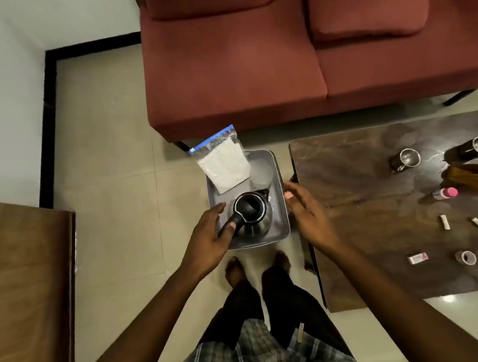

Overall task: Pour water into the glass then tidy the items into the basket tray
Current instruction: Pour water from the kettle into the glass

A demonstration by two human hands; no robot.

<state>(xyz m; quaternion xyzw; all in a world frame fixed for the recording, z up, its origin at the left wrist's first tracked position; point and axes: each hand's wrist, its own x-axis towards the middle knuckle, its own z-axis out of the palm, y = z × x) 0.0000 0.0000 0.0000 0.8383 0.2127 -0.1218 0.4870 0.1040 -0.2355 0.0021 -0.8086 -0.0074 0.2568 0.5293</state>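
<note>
A grey basket tray (279,177) stands on the tiled floor in front of my feet. In it are a steel kettle (252,214) with a black lid and handle, a clear glass (260,175) at the back right, and a zip bag (224,164) of white sheets leaning over the back rim. My left hand (208,239) hovers over the tray's left side, its thumb overlapping the kettle handle in the view. Over the tray's right rim is my right hand (308,215), fingers straight. Both hands hold nothing.
A dark coffee table (381,211) stands right of the tray, carrying two steel cups (409,157), a pink-capped bottle (444,193), a tape roll (465,257) and small packets. A red sofa (249,63) is behind, with a wooden table (22,274) on the left.
</note>
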